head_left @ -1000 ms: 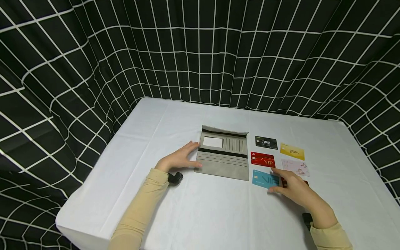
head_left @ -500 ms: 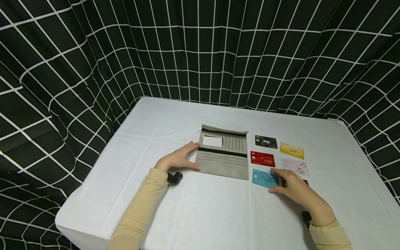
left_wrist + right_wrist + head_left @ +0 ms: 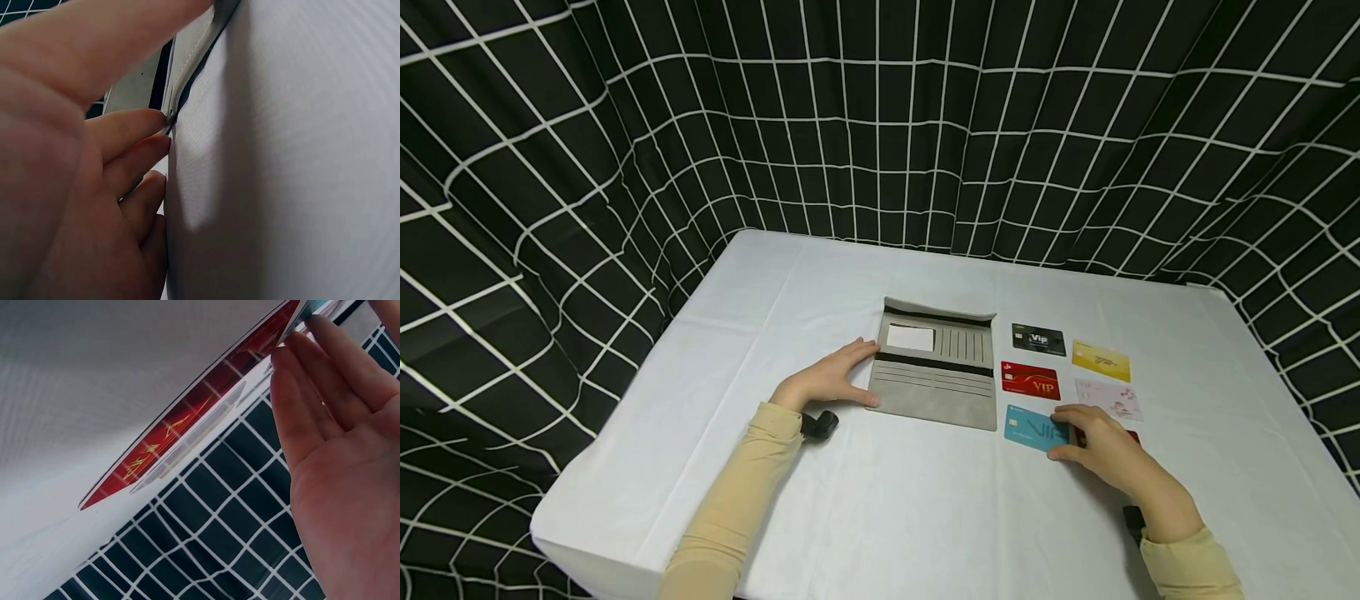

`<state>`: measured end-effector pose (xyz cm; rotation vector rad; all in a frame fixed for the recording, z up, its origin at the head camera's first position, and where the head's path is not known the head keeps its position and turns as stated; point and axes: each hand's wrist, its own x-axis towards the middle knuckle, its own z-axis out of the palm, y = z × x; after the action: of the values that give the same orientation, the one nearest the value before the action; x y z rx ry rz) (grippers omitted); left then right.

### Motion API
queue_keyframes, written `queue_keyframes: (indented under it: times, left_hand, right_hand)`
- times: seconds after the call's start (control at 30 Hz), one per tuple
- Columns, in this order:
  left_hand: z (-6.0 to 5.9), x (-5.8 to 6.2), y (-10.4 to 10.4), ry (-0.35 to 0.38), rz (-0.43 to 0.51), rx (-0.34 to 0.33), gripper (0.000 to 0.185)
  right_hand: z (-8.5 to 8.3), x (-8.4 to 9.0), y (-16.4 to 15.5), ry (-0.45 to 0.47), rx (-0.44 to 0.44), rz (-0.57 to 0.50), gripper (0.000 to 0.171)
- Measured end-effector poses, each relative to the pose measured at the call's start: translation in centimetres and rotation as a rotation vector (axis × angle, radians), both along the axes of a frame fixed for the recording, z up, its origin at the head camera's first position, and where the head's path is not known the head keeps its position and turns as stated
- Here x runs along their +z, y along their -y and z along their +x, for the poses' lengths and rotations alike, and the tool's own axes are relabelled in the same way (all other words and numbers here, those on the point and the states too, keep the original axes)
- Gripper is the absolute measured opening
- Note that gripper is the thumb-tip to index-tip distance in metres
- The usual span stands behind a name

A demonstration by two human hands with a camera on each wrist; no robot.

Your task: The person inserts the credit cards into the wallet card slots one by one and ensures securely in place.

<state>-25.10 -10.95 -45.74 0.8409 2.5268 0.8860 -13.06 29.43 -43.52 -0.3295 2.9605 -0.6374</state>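
Observation:
A grey wallet (image 3: 936, 372) lies open on the white table (image 3: 887, 500), with a white card (image 3: 911, 338) in its upper half. My left hand (image 3: 857, 375) rests flat against the wallet's left edge, thumb at its near corner. In the left wrist view the fingers (image 3: 137, 128) touch the wallet's edge (image 3: 187, 56). My right hand (image 3: 1060, 432) lies with straight fingers (image 3: 294, 406) at the right edge of a blue card (image 3: 1030, 427). It partly hides a red card (image 3: 1131, 436), which shows edge-on as the red card (image 3: 187, 419).
To the right of the wallet lie a black VIP card (image 3: 1038, 340), a red VIP card (image 3: 1031, 381), a yellow card (image 3: 1101, 361) and a pale pink card (image 3: 1108, 400). Black-and-white grid cloth (image 3: 625, 167) hangs round the table. White cloth stretches toward the front edge.
My right hand has crept slightly left onto the blue card's right edge. The left hand, the wallet and the other cards have not moved.

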Motion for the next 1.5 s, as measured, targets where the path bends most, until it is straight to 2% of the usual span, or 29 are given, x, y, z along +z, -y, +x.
queue_keyframes:
  times: [0.27, 0.67, 1.27, 1.5]
  left_hand:
    - [-0.1, -0.2, 0.0, 0.000, -0.015, 0.004, 0.096]
    - [0.0, -0.2, 0.0, -0.004, -0.027, 0.009, 0.096]
    - [0.1, -0.1, 0.0, -0.012, -0.033, 0.003, 0.095]
    - [0.0, -0.1, 0.0, -0.007, -0.028, 0.003, 0.095]
  right_hand:
    - [-0.7, -0.1, -0.1, 0.001, 0.005, -0.034, 0.058]
    - [-1.1, -0.1, -0.1, 0.007, 0.003, -0.021, 0.053]
    - [-1.2, 0.3, 0.3, 0.038, -0.031, -0.042, 0.063]
    - [-1.2, 0.2, 0.4, 0.019, -0.037, -0.064, 0.063]
